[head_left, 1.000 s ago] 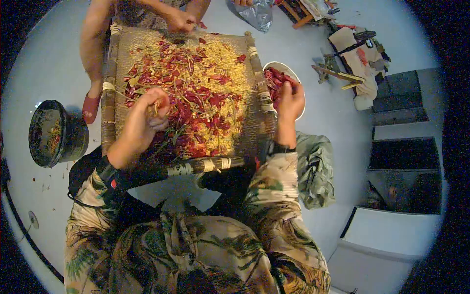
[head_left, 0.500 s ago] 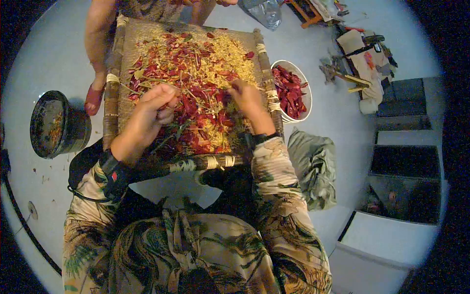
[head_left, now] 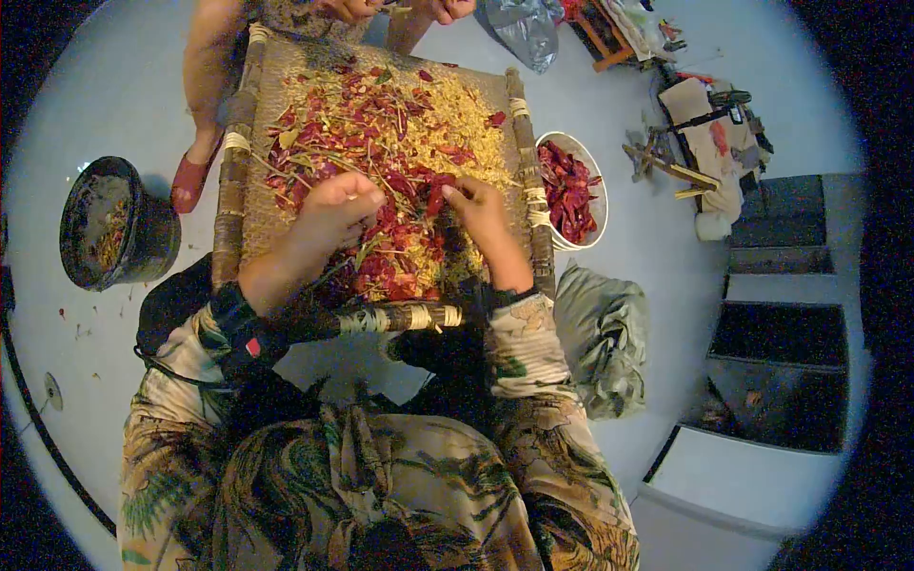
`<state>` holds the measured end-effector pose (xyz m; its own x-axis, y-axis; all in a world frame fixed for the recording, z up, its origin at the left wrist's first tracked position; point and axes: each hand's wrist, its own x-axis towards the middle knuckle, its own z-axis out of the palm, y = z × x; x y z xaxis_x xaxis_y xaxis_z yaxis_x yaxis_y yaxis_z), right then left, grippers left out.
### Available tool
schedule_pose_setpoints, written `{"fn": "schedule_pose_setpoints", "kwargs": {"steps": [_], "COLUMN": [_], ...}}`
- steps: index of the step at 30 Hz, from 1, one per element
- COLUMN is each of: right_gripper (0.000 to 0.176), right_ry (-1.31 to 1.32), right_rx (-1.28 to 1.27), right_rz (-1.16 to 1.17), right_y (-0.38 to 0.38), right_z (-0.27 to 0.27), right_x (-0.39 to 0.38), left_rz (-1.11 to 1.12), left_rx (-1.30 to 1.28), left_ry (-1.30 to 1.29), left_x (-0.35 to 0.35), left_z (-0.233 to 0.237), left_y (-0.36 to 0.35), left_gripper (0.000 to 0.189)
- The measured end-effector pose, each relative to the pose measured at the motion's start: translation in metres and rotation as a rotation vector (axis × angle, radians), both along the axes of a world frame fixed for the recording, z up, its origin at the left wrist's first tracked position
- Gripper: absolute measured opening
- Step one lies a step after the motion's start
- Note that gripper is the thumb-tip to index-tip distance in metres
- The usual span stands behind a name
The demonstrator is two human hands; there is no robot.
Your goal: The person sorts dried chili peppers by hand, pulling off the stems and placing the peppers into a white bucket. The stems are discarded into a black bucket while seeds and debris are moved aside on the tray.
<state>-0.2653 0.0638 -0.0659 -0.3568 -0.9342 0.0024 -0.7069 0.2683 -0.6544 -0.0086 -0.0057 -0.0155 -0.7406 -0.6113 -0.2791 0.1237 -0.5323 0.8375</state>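
Observation:
Dried red chillies (head_left: pixel 367 114), yellow seeds (head_left: pixel 476 119) and thin stems lie spread over a woven tray with a wooden frame (head_left: pixel 228 181). Above the near part of the heap, my left hand (head_left: pixel 328 219) is closed with thumb and fingers together; what it pinches, if anything, I cannot make out. To its right, my right hand (head_left: pixel 483 217) grips a dark red dried chilli (head_left: pixel 436 195) between thumb and fingertips. The two hands are a short way apart, and they hide part of the heap.
Right of the tray stands a white bucket (head_left: pixel 600 205) of red chillies; a crumpled greenish sack (head_left: pixel 600 333) lies below it. On the left is a black bucket (head_left: pixel 157 228) with scraps inside. Another person's hands (head_left: pixel 447 9) are at the tray's far side.
My left hand has come slightly right and down, nearer my right hand. A chilli now shows in my right fingertips. The whole view has shifted a little, and the other person's hands show more.

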Motion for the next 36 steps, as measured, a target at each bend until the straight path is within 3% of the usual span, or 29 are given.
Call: {"fn": "schedule_pose_setpoints", "kwargs": {"steps": [3, 5, 6, 8, 9, 13, 19, 22, 31, 36], "right_gripper": [0.021, 0.022, 0.021, 0.019, 0.017, 0.023, 0.019, 0.019, 0.034, 0.046], "right_ry": [-0.491, -0.792, -0.833, -0.912, -0.925, -0.509, -0.271, -0.331, -0.868, -0.815], "right_rx": [-0.007, 0.008, -0.004, -0.027, -0.015, -0.270, -0.355, -0.363, -0.247, -0.162], "right_rz": [-0.054, -0.151, -0.151, -0.151, -0.155, -0.018, 0.113, 0.117, 0.090, 0.108], "right_y": [0.008, 0.012, 0.014, 0.017, 0.017, 0.021, 0.022, 0.024, 0.023, 0.025], "right_z": [0.027, 0.041, 0.039, 0.035, 0.038, 0.048, 0.053, 0.054, 0.056, 0.054], "right_x": [0.028, 0.051, 0.056, 0.064, 0.067, 0.084, 0.085, 0.089, 0.093, 0.097], "left_rz": [0.019, 0.059, 0.078, 0.051, 0.038, 0.092, 0.078, 0.071, 0.167, 0.200], "left_rx": [-0.124, -0.358, -0.476, -0.425, -0.399, -0.442, -0.573, -0.597, -0.544, -0.563], "left_ry": [-0.083, -0.086, -0.088, -0.104, -0.112, -0.107, -0.111, -0.143, -0.160, -0.120], "left_x": [-0.005, -0.010, -0.011, -0.012, -0.012, -0.013, -0.011, -0.010, -0.007, -0.008], "left_z": [-0.010, -0.022, -0.023, -0.025, -0.025, -0.027, -0.010, -0.007, -0.004, -0.004], "left_y": [0.007, 0.009, 0.010, 0.012, 0.013, 0.010, 0.014, 0.016, 0.013, 0.012], "left_gripper": [0.012, 0.013, 0.014, 0.015, 0.015, 0.014, 0.013, 0.013, 0.015, 0.015]}}
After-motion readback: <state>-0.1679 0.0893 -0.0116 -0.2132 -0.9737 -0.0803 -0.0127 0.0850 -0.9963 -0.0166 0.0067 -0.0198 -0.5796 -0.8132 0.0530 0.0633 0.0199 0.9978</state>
